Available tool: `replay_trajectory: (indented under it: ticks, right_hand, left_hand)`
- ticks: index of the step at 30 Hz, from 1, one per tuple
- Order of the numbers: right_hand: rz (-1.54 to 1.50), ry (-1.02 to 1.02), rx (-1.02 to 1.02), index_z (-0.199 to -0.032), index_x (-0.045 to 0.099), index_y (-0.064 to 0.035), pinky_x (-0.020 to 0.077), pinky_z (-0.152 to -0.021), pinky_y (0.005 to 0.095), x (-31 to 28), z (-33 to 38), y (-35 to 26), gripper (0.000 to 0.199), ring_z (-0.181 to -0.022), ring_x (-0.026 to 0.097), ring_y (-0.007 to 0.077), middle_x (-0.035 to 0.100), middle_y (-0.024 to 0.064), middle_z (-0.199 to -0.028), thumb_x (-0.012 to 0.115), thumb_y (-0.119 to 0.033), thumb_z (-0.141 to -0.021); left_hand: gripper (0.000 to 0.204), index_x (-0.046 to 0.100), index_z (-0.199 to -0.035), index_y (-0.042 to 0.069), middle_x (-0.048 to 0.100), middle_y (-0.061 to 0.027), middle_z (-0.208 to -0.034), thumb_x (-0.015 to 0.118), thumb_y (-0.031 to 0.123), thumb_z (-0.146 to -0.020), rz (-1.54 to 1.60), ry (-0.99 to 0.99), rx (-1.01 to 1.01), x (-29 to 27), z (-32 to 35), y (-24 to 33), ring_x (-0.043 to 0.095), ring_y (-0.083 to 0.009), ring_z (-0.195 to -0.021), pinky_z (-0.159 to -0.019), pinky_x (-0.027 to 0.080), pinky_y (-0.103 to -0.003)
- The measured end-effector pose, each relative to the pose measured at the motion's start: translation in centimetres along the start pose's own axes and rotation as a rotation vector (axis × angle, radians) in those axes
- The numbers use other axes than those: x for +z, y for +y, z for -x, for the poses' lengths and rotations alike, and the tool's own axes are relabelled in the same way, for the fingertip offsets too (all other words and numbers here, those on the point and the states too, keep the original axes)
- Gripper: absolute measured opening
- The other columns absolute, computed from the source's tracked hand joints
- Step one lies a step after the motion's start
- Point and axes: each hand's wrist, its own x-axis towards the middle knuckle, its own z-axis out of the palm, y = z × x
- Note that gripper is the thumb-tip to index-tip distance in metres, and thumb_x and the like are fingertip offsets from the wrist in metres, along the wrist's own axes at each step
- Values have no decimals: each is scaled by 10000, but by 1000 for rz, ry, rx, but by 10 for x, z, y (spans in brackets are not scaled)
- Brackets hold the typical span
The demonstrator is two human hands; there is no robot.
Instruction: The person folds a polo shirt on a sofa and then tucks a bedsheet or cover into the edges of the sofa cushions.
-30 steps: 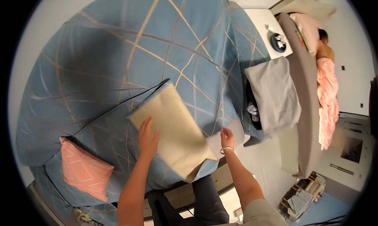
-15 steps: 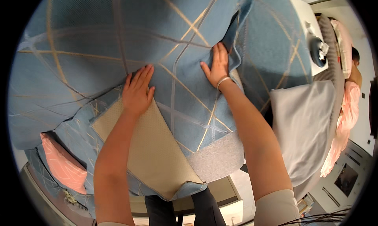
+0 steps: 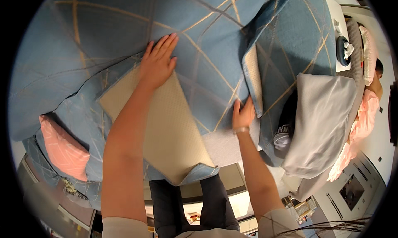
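Observation:
A blue fabric cover (image 3: 207, 78) with gold and grey crossing lines spreads over the seat before me. Its near part is folded back, baring a beige dotted underside (image 3: 172, 126). My left hand (image 3: 159, 64) lies flat across the fold, fingers stretched out, palm down. Lower and to the right, my right hand (image 3: 243, 117) is at the cover's right edge, thumb on top and the other fingers bent at the rim, partly hidden. Just above it the edge curls up, showing a strip of beige backing (image 3: 252, 70). Pale grey fabric (image 3: 226, 144) shows below the cover.
A coral cushion (image 3: 66, 149) lies at the left. At the right are a grey cloth (image 3: 319, 126), a dark item with a grey end (image 3: 284, 136), and a white table (image 3: 343, 68) with a dark tissue holder (image 3: 342, 51). Another person (image 3: 375, 86) is at the far right.
My right hand has come down toward me along the cover's right edge, which now curls up further. My left hand has shifted slightly up and right, still flat.

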Motion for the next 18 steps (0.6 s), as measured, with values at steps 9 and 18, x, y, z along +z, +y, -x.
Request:
replay_trajectory:
  ticks: [9, 18]
  right_hand:
    - [-927, -1150, 1280, -1149, 527, -67, 475, -844, 355, -24, 375, 1, 379, -1010, 571, 193, 597, 83, -1098, 623, -307, -872]
    - [-1617, -393, 1805, -1070, 532, -86, 452, -902, 447, 48, 375, 13, 293, -991, 566, 265, 587, 101, -1071, 634, -235, -841]
  left_hand:
    - [591, 387, -1309, -4, 350, -199, -1386, 613, 306, -859, 274, 322, -646, -49, 225, -16, 348, -327, -1279, -1037, 290, -424]
    - [546, 415, -1278, -17, 486, -94, -1271, 634, 257, -859, 1572, -19, -1306, -56, 232, -71, 440, -225, -1189, -992, 359, -360]
